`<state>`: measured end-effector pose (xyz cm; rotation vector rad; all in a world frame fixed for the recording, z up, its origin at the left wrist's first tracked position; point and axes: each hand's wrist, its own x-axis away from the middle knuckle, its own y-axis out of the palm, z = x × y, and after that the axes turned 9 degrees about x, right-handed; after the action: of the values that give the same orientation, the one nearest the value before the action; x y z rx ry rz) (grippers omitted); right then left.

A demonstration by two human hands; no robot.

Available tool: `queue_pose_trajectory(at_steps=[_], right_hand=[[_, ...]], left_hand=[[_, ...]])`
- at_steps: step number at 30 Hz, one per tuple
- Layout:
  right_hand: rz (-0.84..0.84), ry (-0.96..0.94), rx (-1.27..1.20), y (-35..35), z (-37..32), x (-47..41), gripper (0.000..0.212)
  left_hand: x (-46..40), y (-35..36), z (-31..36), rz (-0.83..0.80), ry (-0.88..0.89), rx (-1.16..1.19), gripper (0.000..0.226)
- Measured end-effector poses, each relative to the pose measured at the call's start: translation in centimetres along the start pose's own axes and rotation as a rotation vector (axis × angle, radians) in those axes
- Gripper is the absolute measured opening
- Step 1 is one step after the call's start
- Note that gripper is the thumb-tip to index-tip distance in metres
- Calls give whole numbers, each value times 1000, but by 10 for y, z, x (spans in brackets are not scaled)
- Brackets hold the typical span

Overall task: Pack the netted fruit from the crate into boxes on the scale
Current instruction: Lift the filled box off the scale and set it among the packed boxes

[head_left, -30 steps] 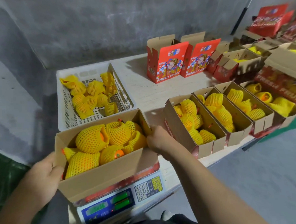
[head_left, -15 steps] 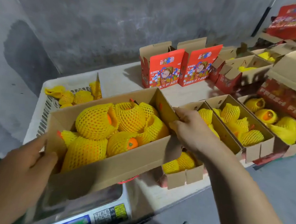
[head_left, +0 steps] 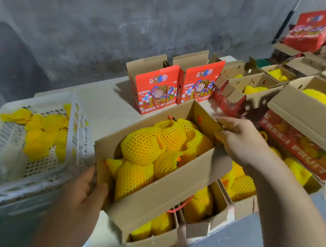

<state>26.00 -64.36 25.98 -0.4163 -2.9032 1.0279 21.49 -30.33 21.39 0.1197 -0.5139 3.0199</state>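
I hold a long open cardboard box (head_left: 167,190) in the air with both hands. My left hand (head_left: 82,196) grips its near-left end, the thumb over the rim, and my right hand (head_left: 239,142) pinches the flap at its far-right end. The box is filled with netted fruit (head_left: 144,146) — orange fruit wrapped in yellow foam mesh sleeves, the orange skin showing through the holes. A red cord handle (head_left: 181,205) hangs under the box.

Left of the box stands the white plastic crate (head_left: 73,138) with more netted fruit inside. Below the box, partly hidden by it, lie other filled boxes (head_left: 201,222). Behind the box stand two empty red cartons (head_left: 156,91) printed with a cartoon figure and "FRESH FRUIT". To the right of the box a red carton side (head_left: 296,146) reads "FRESH FRUIT" too.
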Motion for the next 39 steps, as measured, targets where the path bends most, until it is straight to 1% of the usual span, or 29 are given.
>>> queue_pose_trajectory(at_steps=[2,3,5,6,9,11,13,14,16,19,22,24,27,28,31,32,34,36,37,39], right_hand=[[6,18,-1,-9,-2,-12,50],[3,13,13,-15,-5,-20,44],[-9,-3,94,-26,-8,-42,25],[-5,-8,125,-32,-9,-58,23],[0,-38,153,-42,-12,-114,33],[-18,-76,119,-40,-13,-155,25],[-55,-135,126,-28,-13,-199,34],[-66,-147,128,-21,-9,-221,34],[-131,-140,160,-6,4,-269,26],[-223,-86,176,16,27,-316,29],[-182,-27,19,33,51,-326,16],[-161,8,-71,48,70,-323,24],[-197,123,-104,72,109,-315,10],[-229,162,-72,82,124,-312,15],[-341,211,147,102,157,-290,47],[-366,222,206,104,166,-282,57],[-386,225,264,105,176,-271,69],[-388,193,284,105,181,-269,74],[-396,172,309,105,181,-270,71],[-415,160,381,104,176,-270,58]], left_hand=[[-18,12,21,-23,24,72,40],[-27,19,24,-9,-13,110,33],[-49,25,24,-20,-16,99,33],[-58,30,25,-16,9,74,35],[-98,48,34,98,27,47,33],[-129,65,34,181,39,41,29],[-162,82,37,249,10,45,25],[-178,88,38,279,13,17,23],[-208,93,42,326,24,-93,24],[-245,89,42,296,-20,-103,22],[-276,85,38,281,-33,-127,22],[-297,85,31,281,-27,-181,25],[-328,95,11,235,-62,-283,31],[-336,102,0,206,-84,-316,32],[-341,127,-44,109,-205,-384,37],[-339,134,-58,87,-226,-424,38],[-336,140,-78,81,-234,-505,38],[-333,138,-88,84,-238,-526,41],[-329,136,-90,84,-237,-534,42],[-321,134,-90,79,-213,-554,43]])
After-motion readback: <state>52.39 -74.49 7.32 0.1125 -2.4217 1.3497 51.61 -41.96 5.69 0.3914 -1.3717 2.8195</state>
